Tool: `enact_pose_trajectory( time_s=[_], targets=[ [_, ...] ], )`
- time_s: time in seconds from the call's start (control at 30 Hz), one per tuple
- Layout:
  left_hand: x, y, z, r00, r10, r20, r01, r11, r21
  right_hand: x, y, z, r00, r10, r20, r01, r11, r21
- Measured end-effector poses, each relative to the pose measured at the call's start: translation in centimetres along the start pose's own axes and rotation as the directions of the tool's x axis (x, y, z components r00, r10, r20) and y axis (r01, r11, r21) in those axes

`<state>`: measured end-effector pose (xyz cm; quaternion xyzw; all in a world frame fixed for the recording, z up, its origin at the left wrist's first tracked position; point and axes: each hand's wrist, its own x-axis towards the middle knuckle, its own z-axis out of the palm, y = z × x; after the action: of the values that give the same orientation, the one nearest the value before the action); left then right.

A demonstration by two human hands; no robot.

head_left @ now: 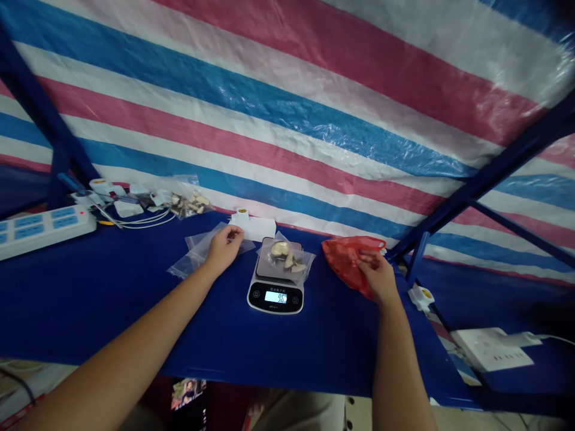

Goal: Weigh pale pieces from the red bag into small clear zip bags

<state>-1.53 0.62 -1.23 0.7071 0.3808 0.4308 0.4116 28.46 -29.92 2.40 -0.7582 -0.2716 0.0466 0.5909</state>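
A small digital scale (275,297) stands in the middle of the blue table, its lit display seeming to read 9.6. On its plate lies a clear zip bag (306,258) with several pale, dried slices (281,249) in it or on it. To the left, my left hand (224,248) rests over flat clear zip bags (188,257), fingers curled in towards the thumb; whatever they pinch is hidden. Right of the scale, my right hand (376,270) has its fingers closed at the edge of a red plastic bag (344,257), whose contents I cannot make out.
A white power strip (49,224) lies at the far left, beside cables, plugs and a filled clear bag (191,202). Behind the scale sits a white box (258,228). Blue frame bars (444,200) and striped sheeting (251,137) close off the back. A phone (188,401) shows below the table edge.
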Motion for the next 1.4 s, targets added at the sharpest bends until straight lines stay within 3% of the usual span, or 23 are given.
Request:
enact_pose_trajectory(
  time_s=[0.13,0.23,0.33,0.43,0.57,0.7,0.83,1.1,1.27,1.4],
  targets=[
    [0.1,-0.1,0.0,1.0,0.0,0.004,0.0,1.0,0.0,0.3,0.1,-0.9,0.994,0.068,-0.09,-0.053,0.986,0.155],
    [0.1,-0.1,0.0,1.0,-0.003,0.005,0.003,1.0,0.0,0.5,0.5,-1.4,0.986,0.092,-0.142,-0.068,0.984,0.166],
    [0.1,0.1,0.0,1.0,-0.009,0.003,0.009,1.0,0.001,0.6,0.9,-1.8,0.98,0.1,-0.169,-0.091,0.994,0.06],
    [0.0,0.4,-0.1,1.0,-0.016,0.003,0.016,1.0,0.002,0.5,1.0,-2.0,0.983,0.082,-0.166,-0.107,0.983,-0.152],
    [-0.1,0.7,-0.2,1.0,-0.024,0.008,0.023,1.0,0.007,-0.1,0.4,-1.4,0.999,0.021,-0.041,-0.036,0.912,-0.408],
    [-0.1,0.8,-0.2,0.999,-0.033,0.011,0.033,0.999,0.008,-0.7,0.5,0.4,0.999,0.012,0.052,0.018,0.841,-0.54],
    [-0.1,0.7,-0.1,0.999,-0.044,0.014,0.044,0.999,0.01,-0.7,0.7,0.9,0.999,-0.001,0.041,0.026,0.798,-0.602],
    [0.0,0.7,-0.1,0.999,-0.042,0.016,0.042,0.999,-0.003,0.2,0.1,-3.4,0.991,0.005,-0.136,-0.092,0.761,-0.642],
    [-0.1,0.8,-0.1,0.999,-0.05,0.018,0.05,0.999,-0.006,0.6,1.0,-2.7,0.999,0.042,-0.004,-0.035,0.778,-0.628],
    [-0.1,0.6,-0.1,0.999,-0.045,0.018,0.045,0.999,-0.009,0.5,1.4,-2.7,0.998,0.043,0.038,-0.004,0.706,-0.708]
  ],
)
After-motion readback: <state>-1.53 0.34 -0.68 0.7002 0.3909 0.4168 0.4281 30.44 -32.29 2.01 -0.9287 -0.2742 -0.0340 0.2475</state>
